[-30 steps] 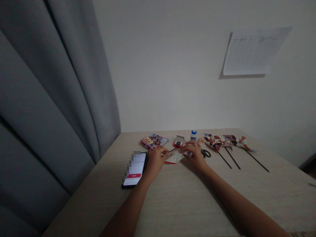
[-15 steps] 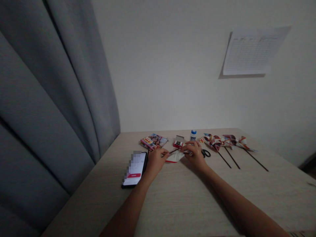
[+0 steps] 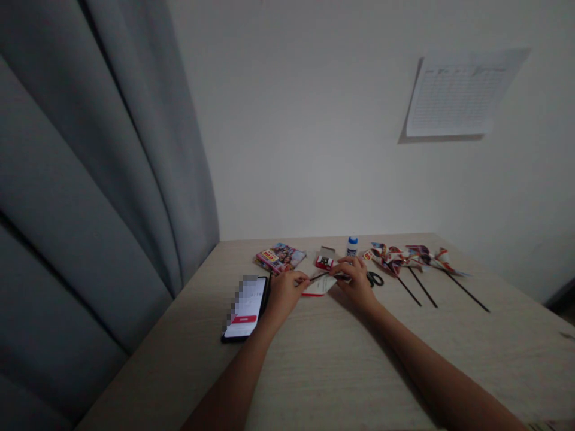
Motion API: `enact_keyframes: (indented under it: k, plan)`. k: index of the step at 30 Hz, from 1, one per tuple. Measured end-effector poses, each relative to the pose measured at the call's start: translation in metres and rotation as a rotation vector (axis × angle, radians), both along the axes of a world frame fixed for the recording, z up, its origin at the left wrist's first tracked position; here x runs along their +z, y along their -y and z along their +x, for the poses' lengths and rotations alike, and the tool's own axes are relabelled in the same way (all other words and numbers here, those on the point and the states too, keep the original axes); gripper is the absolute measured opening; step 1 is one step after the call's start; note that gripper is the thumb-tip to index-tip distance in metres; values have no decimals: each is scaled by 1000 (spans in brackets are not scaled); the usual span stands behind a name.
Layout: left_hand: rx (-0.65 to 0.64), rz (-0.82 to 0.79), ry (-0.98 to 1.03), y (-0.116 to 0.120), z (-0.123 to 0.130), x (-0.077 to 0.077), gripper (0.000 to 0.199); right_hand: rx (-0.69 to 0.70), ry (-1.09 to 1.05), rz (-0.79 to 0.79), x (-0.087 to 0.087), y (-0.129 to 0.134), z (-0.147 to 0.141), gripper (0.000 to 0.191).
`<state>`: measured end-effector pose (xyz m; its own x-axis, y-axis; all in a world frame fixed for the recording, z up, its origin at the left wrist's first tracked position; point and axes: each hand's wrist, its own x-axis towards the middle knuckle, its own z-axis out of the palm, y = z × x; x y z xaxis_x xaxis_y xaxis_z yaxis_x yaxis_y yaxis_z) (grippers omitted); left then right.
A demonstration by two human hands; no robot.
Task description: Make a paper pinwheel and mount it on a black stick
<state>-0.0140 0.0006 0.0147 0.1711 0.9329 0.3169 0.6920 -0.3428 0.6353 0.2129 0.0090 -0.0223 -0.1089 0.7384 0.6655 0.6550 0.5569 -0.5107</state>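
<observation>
A thin dark stick (image 3: 320,276) runs between my two hands, low over the table. My left hand (image 3: 286,293) pinches its left part between thumb and fingertips. At the other end, the fingers of my right hand (image 3: 356,280) are closed on the stick, and the tip there is partly hidden. Beneath the stick lies a white paper with a red edge (image 3: 320,287). Just beyond my fingers sits a small open red and white box (image 3: 324,261). Black-handled scissors (image 3: 375,279) lie beside my right hand, their blades hidden behind it.
A phone (image 3: 246,317) with a lit screen lies left of my left hand. Behind are colourful printed booklets (image 3: 279,257) and a blue-capped bottle (image 3: 351,247). Several paper pinwheels (image 3: 395,257) on dark sticks lie to the right. A curtain (image 3: 148,179) hangs at left.
Both hands keep their hold on the stick and have barely moved. The stick looks slightly shifted between my fingers; the other things stay where they were.
</observation>
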Motion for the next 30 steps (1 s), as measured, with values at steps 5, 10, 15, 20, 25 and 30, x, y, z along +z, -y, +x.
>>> enact_keyframes:
  k: [5, 10, 15, 20, 25, 30]
  plan:
    - [7, -5, 1, 1, 0, 2, 11, -15, 7, 3, -1, -1, 0, 23]
    - [-1, -12, -2, 3, 0, 5, 13, -32, -2, 0, -1, -1, 0, 24]
    - [1, -4, 7, 2, -1, 2, 13, -25, -8, -25, -2, -2, 1, 31]
    - [3, 15, 0, 1, -1, 1, 11, -32, -27, -41, -5, -5, 1, 29]
    - [-3, 24, -4, 1, -1, 2, 14, -45, -75, -69, -6, -6, 0, 29]
    - [-2, 37, -6, 1, -1, 1, 14, -41, -99, -84, -2, -5, -1, 30]
